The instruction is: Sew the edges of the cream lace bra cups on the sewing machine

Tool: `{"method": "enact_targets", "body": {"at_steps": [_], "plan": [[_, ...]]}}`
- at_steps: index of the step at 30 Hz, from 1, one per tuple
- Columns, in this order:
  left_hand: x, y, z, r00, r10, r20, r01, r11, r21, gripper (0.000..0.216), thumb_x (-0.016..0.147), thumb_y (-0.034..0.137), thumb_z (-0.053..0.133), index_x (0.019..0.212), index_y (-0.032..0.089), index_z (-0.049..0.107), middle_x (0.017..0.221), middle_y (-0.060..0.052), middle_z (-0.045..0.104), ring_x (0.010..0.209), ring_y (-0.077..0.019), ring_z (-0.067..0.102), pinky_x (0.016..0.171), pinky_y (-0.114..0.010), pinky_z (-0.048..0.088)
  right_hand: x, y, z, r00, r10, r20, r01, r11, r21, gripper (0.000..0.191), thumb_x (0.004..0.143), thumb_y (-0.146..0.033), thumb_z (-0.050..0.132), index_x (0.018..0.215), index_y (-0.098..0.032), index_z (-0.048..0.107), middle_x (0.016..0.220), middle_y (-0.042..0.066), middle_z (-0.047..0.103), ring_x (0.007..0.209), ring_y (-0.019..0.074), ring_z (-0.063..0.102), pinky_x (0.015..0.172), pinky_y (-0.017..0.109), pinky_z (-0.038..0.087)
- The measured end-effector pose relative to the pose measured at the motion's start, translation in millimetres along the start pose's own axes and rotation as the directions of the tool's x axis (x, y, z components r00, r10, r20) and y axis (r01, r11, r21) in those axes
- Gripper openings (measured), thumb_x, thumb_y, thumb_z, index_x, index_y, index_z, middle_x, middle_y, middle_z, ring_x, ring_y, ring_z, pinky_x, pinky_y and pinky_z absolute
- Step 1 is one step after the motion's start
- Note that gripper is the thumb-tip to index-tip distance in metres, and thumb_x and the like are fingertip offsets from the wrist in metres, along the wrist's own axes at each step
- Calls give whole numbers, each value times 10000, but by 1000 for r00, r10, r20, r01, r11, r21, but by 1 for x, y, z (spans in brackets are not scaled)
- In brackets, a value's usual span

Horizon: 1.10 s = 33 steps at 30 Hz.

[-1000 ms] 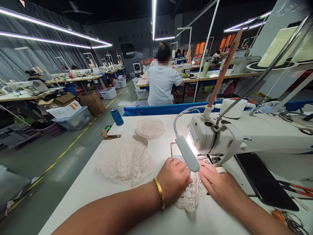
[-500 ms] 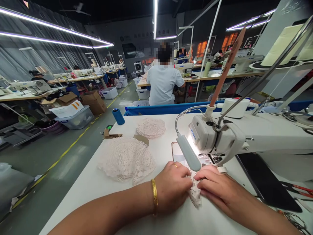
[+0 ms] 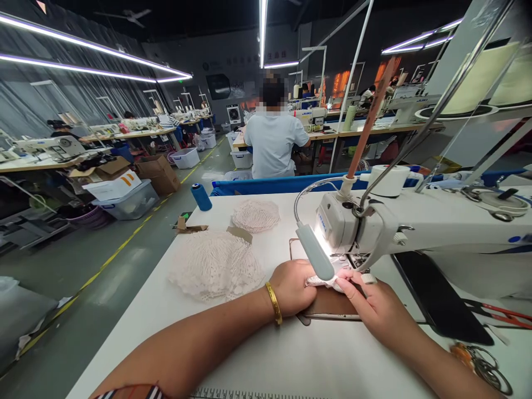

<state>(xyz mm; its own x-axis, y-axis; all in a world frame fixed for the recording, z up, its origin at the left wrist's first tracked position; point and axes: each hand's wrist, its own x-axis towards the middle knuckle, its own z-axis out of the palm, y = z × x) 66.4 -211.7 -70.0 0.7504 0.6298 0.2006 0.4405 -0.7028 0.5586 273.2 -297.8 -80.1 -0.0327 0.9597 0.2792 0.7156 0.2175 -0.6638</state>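
From my distant seat, the largest thing I saw was the white table (image 3: 266, 360), stretching across the foreground. Beyond its far edge sat a person in a pale shirt (image 3: 272, 144), back turned to me. The sewing machine (image 3: 449, 230) stood on the table's right side, with its head just beyond the two hands. A large lace pile (image 3: 216, 269) lay to the left of them, and a smaller lace pile (image 3: 255, 216) sat behind it.

The left hand (image 3: 293, 285) was curled nearly into a fist, with one end of a piece of lace (image 3: 316, 281) gripped in it. The right hand (image 3: 369, 299) was partly closed, its thumb and forefinger pinching the other end. That piece was held between the hands, over a brown panel (image 3: 332, 305) in the table and in front of the machine head. I could not tell how far it reached beneath the head, because the grey lamp (image 3: 315, 250) covered part of it.

A black phone-like slab (image 3: 443, 302) lay right of the right hand, with a red-handled tool (image 3: 505, 316) beside it. A blue thread cone (image 3: 201, 197) stood at the far left corner. Keys (image 3: 486, 368) lay near the right forearm, and a gold bangle (image 3: 273, 303) circled the left wrist.
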Motion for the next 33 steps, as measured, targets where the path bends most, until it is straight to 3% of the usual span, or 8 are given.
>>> {"method": "enact_targets", "body": {"at_steps": [7, 10, 17, 21, 25, 27, 30, 33], "plan": [[0, 2, -1, 994, -93, 63, 98, 990, -97, 31, 807, 176, 757, 800, 195, 733, 763, 59, 683, 745, -133, 637, 696, -217, 460, -2, -1, 1, 999, 32, 38, -34, 999, 36, 385, 1065, -524, 429, 942, -272, 693, 879, 35, 766, 760, 226, 698, 733, 335, 575], [0, 3, -1, 986, -147, 83, 162, 963, -216, 112, 772, 236, 844, 818, 191, 752, 775, 59, 693, 759, -136, 643, 711, -216, 471, -3, 2, 2, 994, 58, 90, -60, 998, 14, 383, 1074, -534, 415, 962, -277, 677, 832, 17, 744, 688, 210, 660, 711, 332, 552], [-1, 4, -1, 997, -66, 36, 74, 955, -289, 218, 834, 172, 704, 630, 162, 625, 649, 47, 576, 647, -104, 533, 619, -209, 400, -8, 3, 0, 985, 74, 157, -78, 997, 25, 381, 1088, -536, 382, 1025, -284, 661, 836, 14, 732, 699, 215, 662, 665, 326, 538], [-1, 7, -5, 996, -38, 80, 61, 947, -316, 217, 903, 251, 659, 704, 178, 708, 709, 29, 649, 706, -120, 590, 652, -212, 436, -12, 1, 5, 987, -103, 123, 113, 991, -72, 340, 973, -522, 626, 1208, -276, 623, 1094, 74, 744, 961, 285, 701, 752, 373, 571], [1, 7, -8, 995, -30, 97, 56, 958, -280, 262, 904, 241, 647, 654, 170, 669, 703, 28, 642, 720, -121, 587, 666, -209, 447, -10, -1, 14, 955, -293, 34, 293, 928, -229, 222, 1015, -227, 430, 1103, -255, 631, 964, 58, 743, 876, 264, 706, 768, 396, 547], [3, 6, -8, 993, -56, 101, 83, 955, -284, 204, 849, 182, 663, 646, 166, 646, 677, 37, 612, 692, -115, 566, 640, -203, 430, -8, -1, 14, 961, -275, 4, 268, 933, -241, 287, 1009, -174, 364, 1070, -256, 632, 894, 37, 739, 782, 239, 699, 698, 365, 537], [3, 2, -7, 986, -98, 138, 137, 941, -310, 78, 726, 97, 683, 693, 166, 668, 670, 49, 597, 670, -114, 560, 617, -201, 419, -6, 1, 9, 989, -150, 5, 148, 968, -203, 282, 1044, -275, 381, 1121, -251, 651, 834, 28, 740, 663, 222, 673, 564, 329, 502], [1, 0, -5, 985, -111, 130, 153, 912, -381, 166, 707, 196, 790, 867, 181, 745, 805, 34, 689, 781, -152, 638, 721, -227, 487, -7, 3, 6, 997, -24, 71, 34, 989, -146, 363, 1088, -402, 351, 1180, -255, 670, 644, -16, 662, 511, 206, 589, 491, 322, 463]]}}
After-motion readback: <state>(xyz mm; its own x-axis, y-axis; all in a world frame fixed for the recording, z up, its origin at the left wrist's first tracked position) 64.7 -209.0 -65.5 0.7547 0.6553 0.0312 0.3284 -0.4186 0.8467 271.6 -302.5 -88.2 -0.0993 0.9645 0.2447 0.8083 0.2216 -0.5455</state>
